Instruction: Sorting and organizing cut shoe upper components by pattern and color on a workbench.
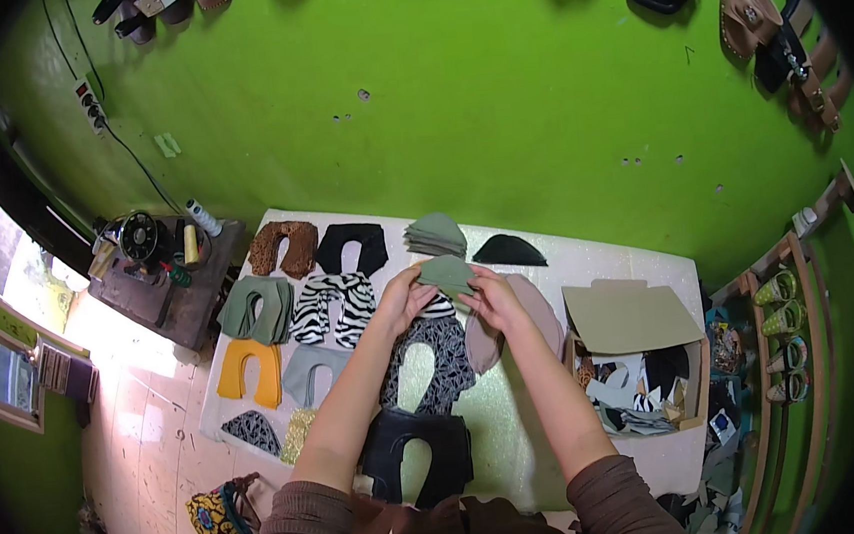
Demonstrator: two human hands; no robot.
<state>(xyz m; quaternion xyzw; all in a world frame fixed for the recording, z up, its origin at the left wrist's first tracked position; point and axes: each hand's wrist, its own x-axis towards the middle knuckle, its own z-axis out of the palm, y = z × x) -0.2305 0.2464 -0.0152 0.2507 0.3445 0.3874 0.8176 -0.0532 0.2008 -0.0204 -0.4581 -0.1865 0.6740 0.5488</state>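
Between both hands I hold a grey-green half-moon piece (446, 275), cut from fabric or leather-like sheet, above the table's middle. My left hand (402, 299) grips its left edge, and the fingers of my right hand (496, 298) are closed on its right edge. Just beyond lies a stack of similar green pieces (434, 234), with a black half-moon piece (509, 250) to its right. Below my hands, zebra-print material partly shows above a black-and-grey patterned U-shaped piece (452, 370). Mauve rounded pieces (543, 310) lie partly behind my right hand and forearm.
On the white table (638, 268), several U-shaped stacks lie left, including a mustard stack (250, 371) and zebra-print stack (333, 310). An open cardboard box (633, 313) of scraps stands right. A sewing machine (139, 235) is at far left; sandals (752, 0) hang on the green wall.
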